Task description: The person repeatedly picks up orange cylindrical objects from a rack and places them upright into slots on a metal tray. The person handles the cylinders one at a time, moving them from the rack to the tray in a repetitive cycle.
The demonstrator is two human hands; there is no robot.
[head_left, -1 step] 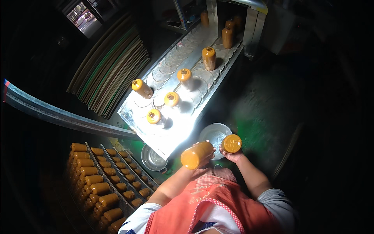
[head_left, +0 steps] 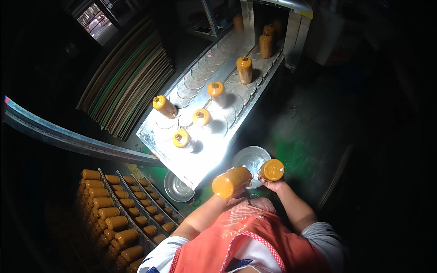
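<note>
My left hand (head_left: 249, 178) is wrapped round an orange-brown glazed bottle (head_left: 231, 182), tilted with its rounded base toward me. In my right hand (head_left: 275, 185) is a second bottle (head_left: 273, 169) of the same colour, its flat, embossed base turned up. The two bottles are a little apart, over the near part of a metal basin (head_left: 236, 155) with shiny contents. My fingers are partly hidden behind both bottles, and their necks are out of sight.
Ahead, several similar bottles (head_left: 216, 89) stand on a metal conveyor table (head_left: 191, 170) that leads into a metal-framed opening (head_left: 295, 43). Bottles lie stacked at lower left (head_left: 100, 202). Another basin (head_left: 167, 183) sits beside the table's corner; a curved metal rail (head_left: 82, 142) and stacked boards (head_left: 125, 79) are left.
The view has shifted very slightly. Both hands keep hold of their bottles, in nearly the same place, and the bottles on the conveyor table stand as before.
</note>
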